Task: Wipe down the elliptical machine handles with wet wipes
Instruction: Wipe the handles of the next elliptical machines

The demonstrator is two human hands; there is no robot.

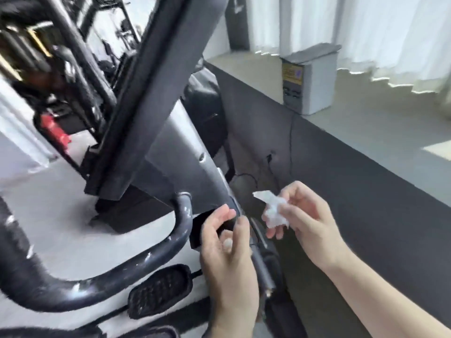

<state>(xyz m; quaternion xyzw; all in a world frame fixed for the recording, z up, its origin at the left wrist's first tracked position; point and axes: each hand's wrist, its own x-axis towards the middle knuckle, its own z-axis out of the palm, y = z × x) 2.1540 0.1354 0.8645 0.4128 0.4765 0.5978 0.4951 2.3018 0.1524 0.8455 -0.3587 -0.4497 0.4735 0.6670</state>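
Low in the head view, both bare hands sit over the elliptical machine [156,132]. Right hand [300,215] holds a crumpled white wet wipe [273,211], pinched between thumb and fingers, bunched into a loose wad with 1 corner sticking out to the left. Wipe is in the air, not touching any handle, just right of the grey column of the machine. Left hand [227,242] is loosely curled, fingers half bent, holding nothing I can make out; a small pale spot near the palm is too blurred to name. Its fingertips are close to the thin metal bar [258,254] that runs down between the 2 hands; contact cannot be told.

Curved dark handle [122,272] sweeps from lower left up to a rounded end near the left hand; its surface is scuffed with white flecks. It lies left of the left hand, near but apart. Second dark padded handle [14,237] at far left edge, also flecked. Black textured pedal [158,289] below the curved handle.

Wide dark upright post [151,81] rises diagonally through the centre. Blurred black gym frames with a red part [55,130] at upper left.

Right side: dark floor mat [353,191], then pale floor. Grey lidded bin [310,81] with a yellow label stands on the pale floor, white curtains [390,32] behind it. Thin black cable [268,159] lies on the mat beside the machine base.
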